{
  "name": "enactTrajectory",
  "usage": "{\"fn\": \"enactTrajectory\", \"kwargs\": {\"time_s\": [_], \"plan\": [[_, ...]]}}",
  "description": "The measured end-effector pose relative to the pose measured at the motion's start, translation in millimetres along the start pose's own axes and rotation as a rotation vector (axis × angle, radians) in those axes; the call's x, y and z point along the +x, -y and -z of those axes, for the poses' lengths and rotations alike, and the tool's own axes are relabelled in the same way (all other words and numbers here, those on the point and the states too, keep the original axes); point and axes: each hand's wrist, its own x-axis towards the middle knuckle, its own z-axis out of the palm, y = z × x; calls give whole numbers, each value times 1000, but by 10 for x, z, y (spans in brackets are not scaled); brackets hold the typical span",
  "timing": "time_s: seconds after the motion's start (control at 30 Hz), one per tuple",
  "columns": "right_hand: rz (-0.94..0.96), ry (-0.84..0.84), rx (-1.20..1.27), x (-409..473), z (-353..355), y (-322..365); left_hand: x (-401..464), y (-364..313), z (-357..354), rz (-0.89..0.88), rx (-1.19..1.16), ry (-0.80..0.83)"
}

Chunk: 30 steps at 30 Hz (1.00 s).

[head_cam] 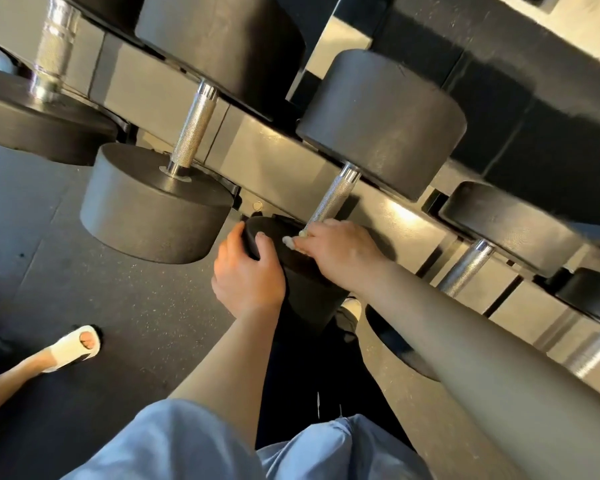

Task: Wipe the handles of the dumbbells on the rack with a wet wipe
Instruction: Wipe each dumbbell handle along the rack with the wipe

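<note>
Wipe (293,241) is a small white wad bunched in the right hand (340,252), fingers curled round it and pressed at the near end of the knurled handle (331,199), where it meets the front head (302,271) of a dumbbell sitting at the rack's (284,157) front edge. Left hand (248,268) grips that front head, thumb and fingers wrapped over its rim, probably steadying it. Most of the handle above the wipe shows bare, so my read is this one is only partly done. Risks: wad is tiny, so bare fingers may rub the knurling instead of the wipe; it could slip out on the upstroke; pulling on the head might roll the dumbbell off the rail toward the feet. Neighbouring handles (194,129) left and (465,268) right sit on the same rail, more weights on a tier above. Floor (101,289) is dark speckled rubber. A sandalled foot (80,344) stands at lower left, well apart from the rack.
</note>
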Motion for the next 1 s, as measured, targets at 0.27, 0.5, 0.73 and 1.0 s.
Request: {"fn": "enactTrajectory", "kwargs": {"time_s": [0.27,0.5,0.73,1.0], "plan": [[-207,267,-456,652,146,274,18,-11,5,-9,54,22],[-34,388,-442,731,154,149,23,-18,17,-2,72,46],[133,136,-224,347,249,0,31,-25,18,-2,70,46],[-233,-380,201,-124,-348,-28,29,6,-5,-16,41,34]]}}
